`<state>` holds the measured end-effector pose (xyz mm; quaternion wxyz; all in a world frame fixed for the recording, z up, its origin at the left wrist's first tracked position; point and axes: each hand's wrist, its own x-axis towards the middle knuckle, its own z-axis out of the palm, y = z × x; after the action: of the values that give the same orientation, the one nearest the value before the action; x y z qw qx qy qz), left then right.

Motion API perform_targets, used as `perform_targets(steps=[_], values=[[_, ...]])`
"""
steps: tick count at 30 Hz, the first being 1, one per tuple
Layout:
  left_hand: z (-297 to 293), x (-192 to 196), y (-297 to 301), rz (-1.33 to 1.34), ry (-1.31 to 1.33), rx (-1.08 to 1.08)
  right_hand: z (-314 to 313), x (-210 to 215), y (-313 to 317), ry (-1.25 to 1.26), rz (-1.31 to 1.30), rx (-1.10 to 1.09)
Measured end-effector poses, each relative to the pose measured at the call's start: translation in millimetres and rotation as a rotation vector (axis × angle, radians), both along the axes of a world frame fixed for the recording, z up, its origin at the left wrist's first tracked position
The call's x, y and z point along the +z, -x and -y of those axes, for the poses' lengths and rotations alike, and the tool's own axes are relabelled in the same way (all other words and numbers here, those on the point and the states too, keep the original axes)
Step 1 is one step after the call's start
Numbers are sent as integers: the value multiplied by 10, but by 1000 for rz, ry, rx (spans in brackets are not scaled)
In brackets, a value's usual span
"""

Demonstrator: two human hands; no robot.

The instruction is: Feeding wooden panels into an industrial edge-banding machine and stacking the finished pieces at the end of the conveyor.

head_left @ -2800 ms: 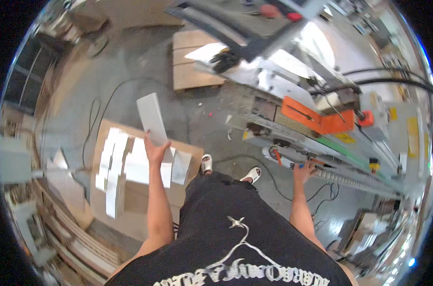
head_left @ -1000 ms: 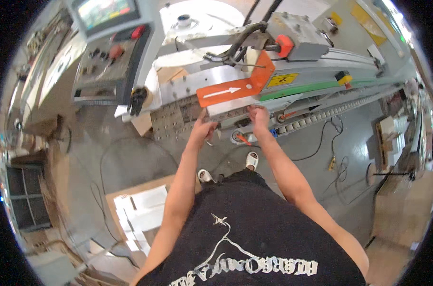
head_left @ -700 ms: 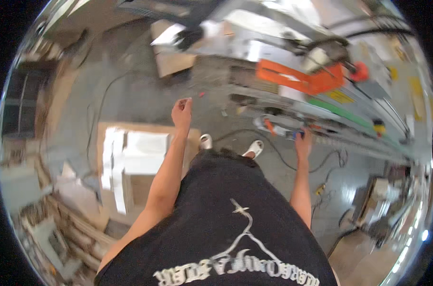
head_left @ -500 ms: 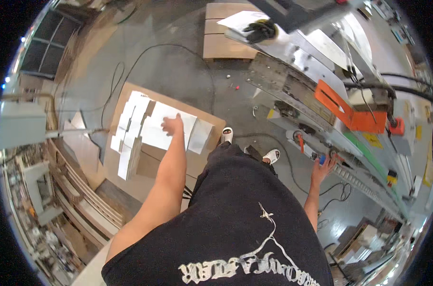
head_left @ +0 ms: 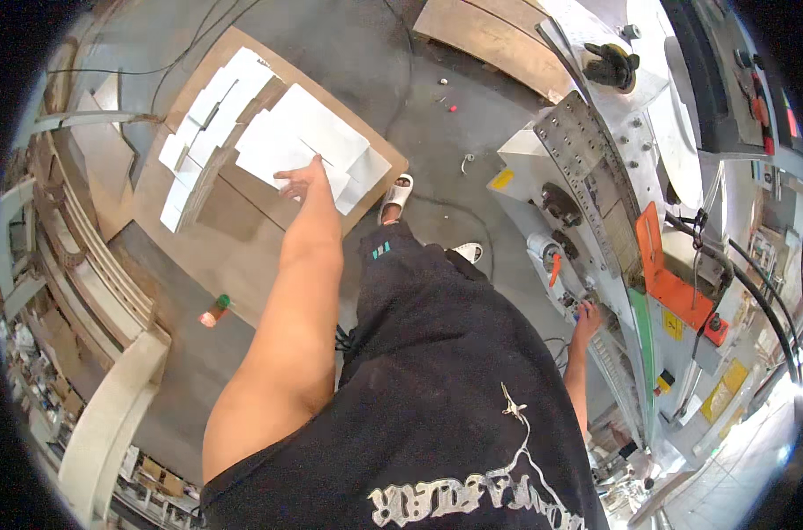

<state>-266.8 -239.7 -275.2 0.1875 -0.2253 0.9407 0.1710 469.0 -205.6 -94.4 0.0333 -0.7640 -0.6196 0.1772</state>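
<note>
1. The left hand (head_left: 300, 181) reaches down with its fingers spread apart, lying on or just above the near edge of a stack of white panels (head_left: 300, 141); whether it grips one cannot be told.
2. The white panels are flat, rectangular, plain and matte white, with thin edges. Several overlap at skewed angles, so their corners stick out past one another.
3. A second row of narrower white pieces (head_left: 203, 132) stands on edge just to the left of the flat ones, stepped like a fan.
4. All of these rest on a brown board (head_left: 216, 238) lying on the grey concrete floor (head_left: 401, 97), ahead and to the left of the person's sandalled feet (head_left: 397, 194).
5. The right hand (head_left: 587, 320) is well apart from the panels, resting against the lower edge of a large grey machine (head_left: 596, 177) with an orange guard (head_left: 662, 274); its fingers are curled, but what they close on cannot be told.
6. A small orange bottle with a green cap (head_left: 213, 311) lies on the floor near the board's left corner.
</note>
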Motion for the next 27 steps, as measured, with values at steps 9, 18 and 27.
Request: perform_targets(steps=[9,18,27], values=[[-63,304,-9,82,21,-72,145,-27,221,-233,203,-68],[-1001,1345,-313,-339,-743,-1289,-424,851,1219,231,-596,-200],[-2123,3185,-2062,-191,-637,-2609,-629,1052,2402,193,-827,213]])
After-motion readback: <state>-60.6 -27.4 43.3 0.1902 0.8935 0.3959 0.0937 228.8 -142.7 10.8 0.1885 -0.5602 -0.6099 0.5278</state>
